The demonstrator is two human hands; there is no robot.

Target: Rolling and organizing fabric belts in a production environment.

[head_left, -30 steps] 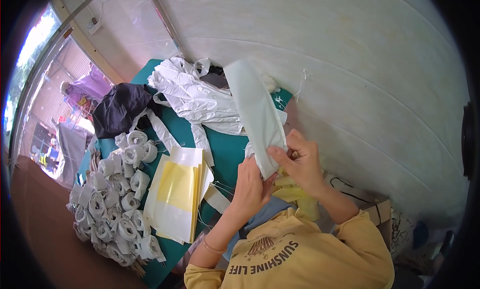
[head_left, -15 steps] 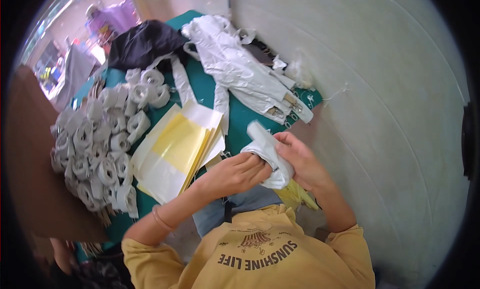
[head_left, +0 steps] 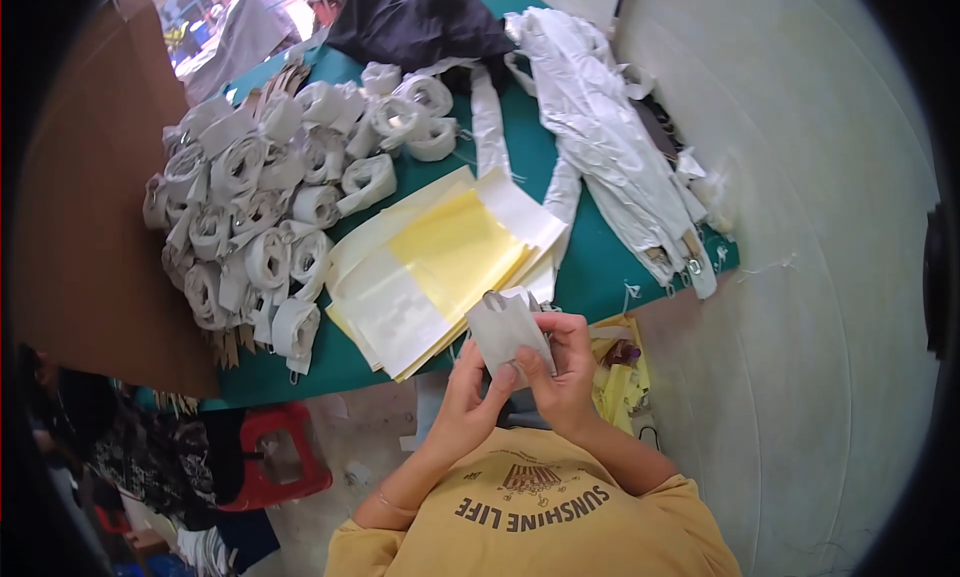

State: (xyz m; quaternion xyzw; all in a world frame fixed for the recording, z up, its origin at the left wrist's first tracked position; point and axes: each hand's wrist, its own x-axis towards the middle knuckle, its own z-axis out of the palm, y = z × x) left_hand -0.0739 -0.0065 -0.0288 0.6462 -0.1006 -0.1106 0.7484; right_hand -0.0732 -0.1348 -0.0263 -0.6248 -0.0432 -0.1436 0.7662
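Two hands on one grey roll (head_left: 508, 335), thumbs on its face!
From my remote seat: left hand (head_left: 462, 402) and right hand (head_left: 568, 377) both grip the roll, which shows against the table's (head_left: 600, 267) near edge in my view. If a thumb slackens, I reckon the folds could spring open or the roll slip free. Writing? Dark lettering curves across the yellow shirt (head_left: 540, 502) (upside down from up here), beside a small drawing; I can make out none on the roll.

Papers (head_left: 440, 267) blocking ahead, rolls (head_left: 240, 167) crowding left, bare tabletop strip (head_left: 600, 262) rightward
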